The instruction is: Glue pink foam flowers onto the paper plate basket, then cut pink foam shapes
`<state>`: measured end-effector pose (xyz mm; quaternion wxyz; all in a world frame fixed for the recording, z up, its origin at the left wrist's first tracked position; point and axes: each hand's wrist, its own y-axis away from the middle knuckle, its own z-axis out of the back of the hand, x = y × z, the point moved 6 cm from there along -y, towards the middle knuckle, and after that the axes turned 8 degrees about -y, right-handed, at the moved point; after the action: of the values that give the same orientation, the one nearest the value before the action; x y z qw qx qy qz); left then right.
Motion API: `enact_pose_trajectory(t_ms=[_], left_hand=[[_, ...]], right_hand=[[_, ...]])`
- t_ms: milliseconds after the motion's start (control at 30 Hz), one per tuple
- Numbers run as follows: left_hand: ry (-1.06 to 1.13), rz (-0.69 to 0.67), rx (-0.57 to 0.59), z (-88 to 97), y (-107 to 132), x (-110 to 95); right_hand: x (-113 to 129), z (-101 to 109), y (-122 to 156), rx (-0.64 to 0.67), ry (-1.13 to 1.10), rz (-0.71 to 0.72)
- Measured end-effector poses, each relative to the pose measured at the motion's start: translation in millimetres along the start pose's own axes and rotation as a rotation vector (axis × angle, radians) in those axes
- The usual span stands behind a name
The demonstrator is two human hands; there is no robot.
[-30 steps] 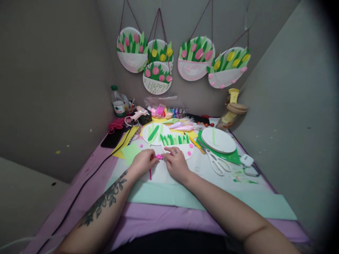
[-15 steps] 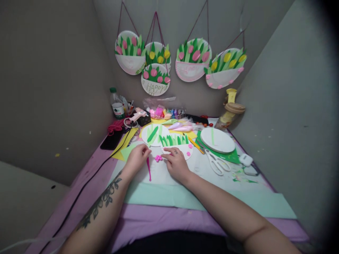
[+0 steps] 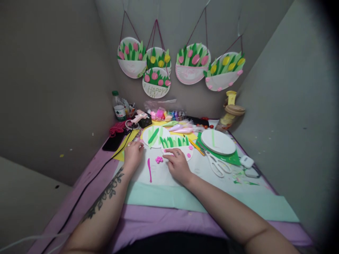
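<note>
Head view: shows a pink knife (image 3: pixel 149 170) nearest, flat on the desk (image 3: pixel 169 216); next the right hand (image 3: pixel 178 165), grip apart, just beside a pink flower (image 3: pixel 159 160); then the left hand (image 3: pixel 134 155), grip curled, cannot tell whether clamped on anything; beyond, a decorated plate (image 3: pixel 185 149) and, on the wall (image 3: pixel 225 21), hanging plates (image 3: pixel 192 76).

"HAPPY" (image 3: pixel 156 90) hand-lettered across lower half of front-most hanging paper plate (image 3: pixel 156 84), line below it near plate's bottom edge illegible, bottle label (image 3: pixel 120 113) at table's far left corner too small to read.
</note>
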<state>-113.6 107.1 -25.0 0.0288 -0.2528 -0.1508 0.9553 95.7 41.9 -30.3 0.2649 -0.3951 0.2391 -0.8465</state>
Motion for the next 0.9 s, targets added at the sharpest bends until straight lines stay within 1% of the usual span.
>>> enact_pose_trajectory(t_ms=[67,100,133,167,200,233,267,333,400,467,533,600,667,733,767,833,900], left_hand=[[0.08,0.005,-0.004,0.8,4,-7],[0.172,0.018,0.025,-1.3,8,-12],[0.278,0.031,0.079,-5.1,13,-19],[0.47,0.073,0.175,-11.7,19,-27],[0.667,0.116,0.305,-20.1,27,-37],[0.817,0.145,0.42,-26.6,35,-48],[0.929,0.166,0.474,-29.5,40,-58],[1.053,0.199,0.515,-31.9,45,-74],[1.168,0.259,0.536,-34.3,44,-86],[1.342,0.344,0.595,-38.3,39,-99],[1.526,0.425,0.674,-40.6,32,-113],[1.666,0.464,0.742,-38.5,24,-125],[1.777,0.441,0.747,-32.0,15,-132],[1.871,0.391,0.675,-25.1,9,-131],[1.898,0.381,0.632,-23.5,7,-129],[1.902,0.418,0.575,-25.9,10,-121],[1.883,0.473,0.575,-30.7,16,-115]], right_hand=[[4,3,-2,-0.036,-0.056,0.016],[7,4,-3,-0.058,-0.088,0.03],[10,6,-5,-0.076,-0.117,0.046],[13,8,-7,-0.091,-0.138,0.062],[15,10,-9,-0.102,-0.149,0.075],[17,13,-11,-0.114,-0.15,0.086],[18,16,-13,-0.129,-0.145,0.093],[17,24,-16,-0.162,-0.125,0.09],[15,33,-19,-0.202,-0.104,0.069],[15,40,-22,-0.236,-0.088,0.039],[20,43,-27,-0.25,-0.077,0.038],[30,42,-32,-0.246,-0.051,0.062],[39,40,-35,-0.251,0.007,0.076],[47,34,-36,-0.222,0.062,0.106],[50,30,-35,-0.184,0.078,0.135],[55,20,-32,-0.099,0.097,0.178],[53,16,-29,-0.093,0.122,0.152]])
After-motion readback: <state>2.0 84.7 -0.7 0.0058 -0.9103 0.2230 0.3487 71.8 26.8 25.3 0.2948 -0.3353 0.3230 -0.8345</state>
